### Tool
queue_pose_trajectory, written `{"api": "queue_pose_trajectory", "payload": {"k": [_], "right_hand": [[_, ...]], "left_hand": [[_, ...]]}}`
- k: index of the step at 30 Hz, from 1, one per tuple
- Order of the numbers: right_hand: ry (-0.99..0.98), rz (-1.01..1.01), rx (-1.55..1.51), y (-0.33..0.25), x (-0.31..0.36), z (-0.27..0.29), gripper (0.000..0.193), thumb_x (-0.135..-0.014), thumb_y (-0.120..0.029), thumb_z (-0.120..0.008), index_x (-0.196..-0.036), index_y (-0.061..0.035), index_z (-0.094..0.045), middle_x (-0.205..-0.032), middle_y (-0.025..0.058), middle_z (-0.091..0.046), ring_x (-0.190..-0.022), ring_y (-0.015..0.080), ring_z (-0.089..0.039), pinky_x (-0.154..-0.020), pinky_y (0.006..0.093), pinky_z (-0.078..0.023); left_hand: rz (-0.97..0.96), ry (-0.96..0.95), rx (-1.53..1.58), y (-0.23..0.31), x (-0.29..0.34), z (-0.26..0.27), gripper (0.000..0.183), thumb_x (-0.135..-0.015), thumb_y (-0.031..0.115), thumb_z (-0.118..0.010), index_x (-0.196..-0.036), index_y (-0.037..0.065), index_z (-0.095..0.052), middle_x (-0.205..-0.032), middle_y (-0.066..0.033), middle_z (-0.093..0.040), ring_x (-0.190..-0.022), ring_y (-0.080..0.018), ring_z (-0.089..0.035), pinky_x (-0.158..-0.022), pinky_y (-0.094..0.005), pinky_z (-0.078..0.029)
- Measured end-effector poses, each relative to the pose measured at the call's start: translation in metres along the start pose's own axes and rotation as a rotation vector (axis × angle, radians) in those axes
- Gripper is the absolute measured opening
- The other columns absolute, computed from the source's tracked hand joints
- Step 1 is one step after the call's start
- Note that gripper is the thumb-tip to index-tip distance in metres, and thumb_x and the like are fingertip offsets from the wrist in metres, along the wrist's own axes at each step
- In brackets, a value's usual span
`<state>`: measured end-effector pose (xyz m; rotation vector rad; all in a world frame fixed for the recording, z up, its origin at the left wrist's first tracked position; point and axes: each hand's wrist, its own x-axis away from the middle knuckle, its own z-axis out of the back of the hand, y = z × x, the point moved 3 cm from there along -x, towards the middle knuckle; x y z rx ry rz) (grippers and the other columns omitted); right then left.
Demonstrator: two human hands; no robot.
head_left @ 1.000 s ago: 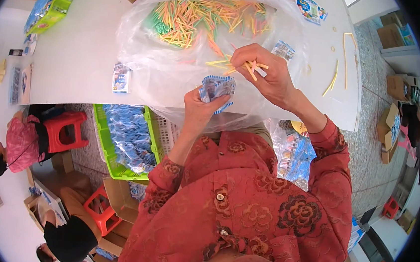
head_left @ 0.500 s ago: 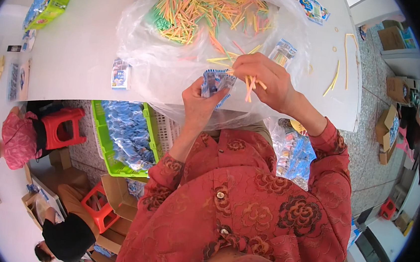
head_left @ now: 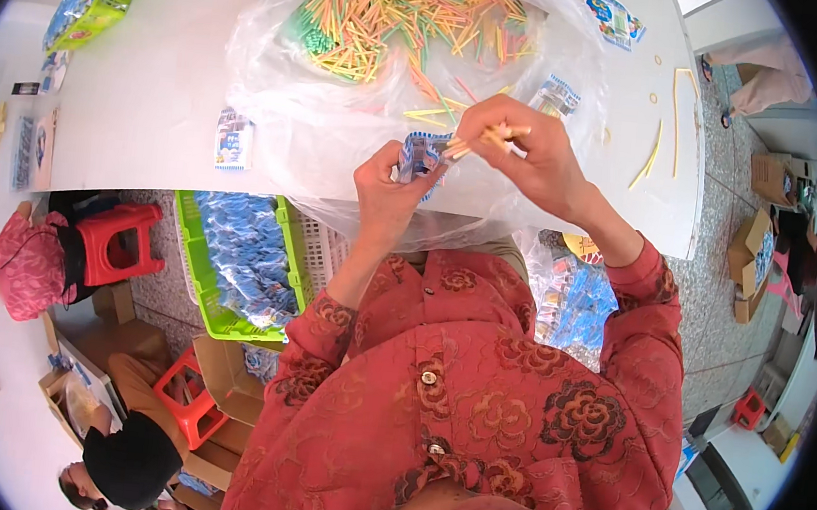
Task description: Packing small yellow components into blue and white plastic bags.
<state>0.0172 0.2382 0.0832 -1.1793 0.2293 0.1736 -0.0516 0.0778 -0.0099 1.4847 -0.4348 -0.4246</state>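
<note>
Between its thumb and fingers, my left hand [head_left: 387, 190] grips a small blue-and-white packet [head_left: 421, 157] near the table's front edge. My right hand [head_left: 526, 154] is closed round a small bunch of thin pale yellow and pink sticks [head_left: 500, 135]. The lower ends of the sticks are at the packet's upper right side; whether they reach inside I cannot tell. Beyond my hands, a large clear plastic bag [head_left: 261, 58] lies spread on the table, with a heap of coloured sticks [head_left: 389, 30] in it. A few loose yellow sticks [head_left: 426, 117] lie just left of my right hand.
Packets lie on the white table [head_left: 141, 86]: one packet [head_left: 235, 140] at left, another [head_left: 555, 97] at right. Yellow strips [head_left: 677, 123] rest near the right edge. Below the edge stands a green crate [head_left: 196, 266] of blue packets. Two people sit at left near red stools [head_left: 122, 245].
My right hand has turned, so the sticks point from the packet up to the right instead of hanging downward. A person's legs have come into view at the far upper right.
</note>
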Motion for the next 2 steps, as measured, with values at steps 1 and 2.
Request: {"api": "queue_pose_trajectory", "payload": {"k": [1,2], "right_hand": [[0.013,-0.144,-0.082,0.0024,0.0,0.0032,0.013,-0.085,-0.002,-0.053,-0.096,-0.0052,-0.057,-0.097,0.0075,-0.059,-0.088,0.0214,-0.059,-0.074,0.0282,-0.047],[0.025,-0.287,-0.165,0.0043,0.0003,0.006,0.012,-0.088,-0.005,-0.051,-0.098,-0.0057,-0.057,-0.099,0.0066,-0.059,-0.089,0.0224,-0.058,-0.075,0.0269,-0.047]], "left_hand": [[-0.004,-0.022,-0.014,-0.0014,0.0,0.0006,0.022,-0.072,0.0,-0.07,-0.093,0.002,-0.064,-0.077,0.003,-0.062,-0.065,-0.0021,-0.052,-0.059,-0.017,-0.043],[-0.002,-0.027,-0.086,-0.0028,-0.0004,0.0018,0.023,-0.071,0.0,-0.071,-0.093,0.002,-0.064,-0.077,0.003,-0.062,-0.065,-0.0019,-0.052,-0.059,-0.0171,-0.043]]}}
